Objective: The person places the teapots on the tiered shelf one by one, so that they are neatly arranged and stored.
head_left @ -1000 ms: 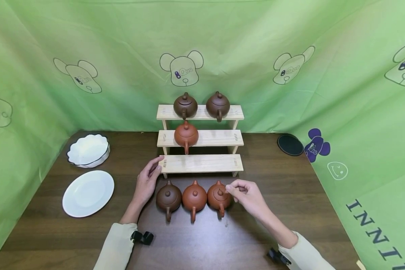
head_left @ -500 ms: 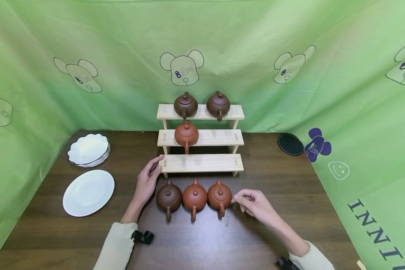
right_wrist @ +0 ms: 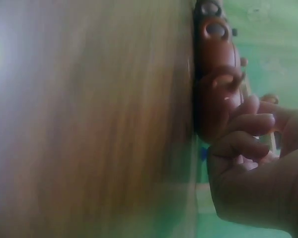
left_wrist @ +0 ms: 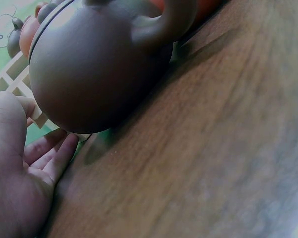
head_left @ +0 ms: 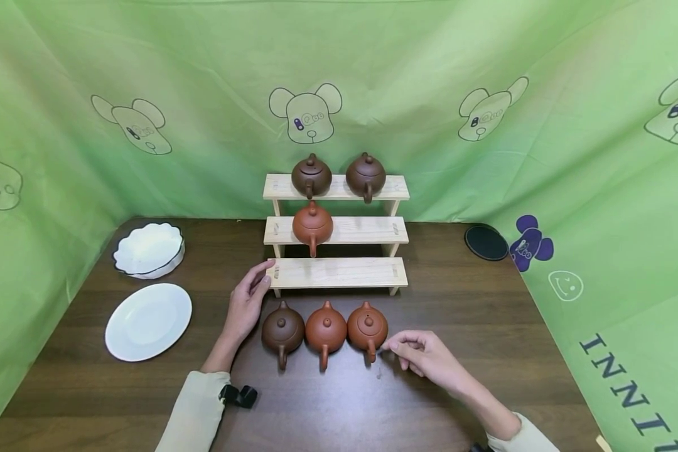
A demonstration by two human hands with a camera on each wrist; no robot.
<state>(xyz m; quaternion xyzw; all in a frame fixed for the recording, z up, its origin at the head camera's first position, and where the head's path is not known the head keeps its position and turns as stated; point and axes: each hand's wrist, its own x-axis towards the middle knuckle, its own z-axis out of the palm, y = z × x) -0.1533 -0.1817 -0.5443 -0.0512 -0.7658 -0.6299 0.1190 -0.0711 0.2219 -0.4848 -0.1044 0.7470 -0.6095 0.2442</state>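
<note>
Touching the left end of the bottom shelf [head_left: 339, 273] with the left hand [head_left: 247, 302], thumb and fingers spread. With the right-end red teapot [head_left: 367, 321] in front of that shelf, spout [head_left: 366, 306] toward it and handle [head_left: 371, 354] away, pressing tips of the right hand [head_left: 424, 356] together just right of the handle, holding nothing seen, with table [head_left: 469, 314] room farther right.

Lower centre: row of three upright teapots [head_left: 326, 334], two orange, one dark; right hand [head_left: 426, 359], fingers curled, just beside the rightmost. Centre left: left hand [head_left: 245, 307] touches wooden stand [head_left: 339, 273]. Far left: white plate [head_left: 149, 322].
</note>
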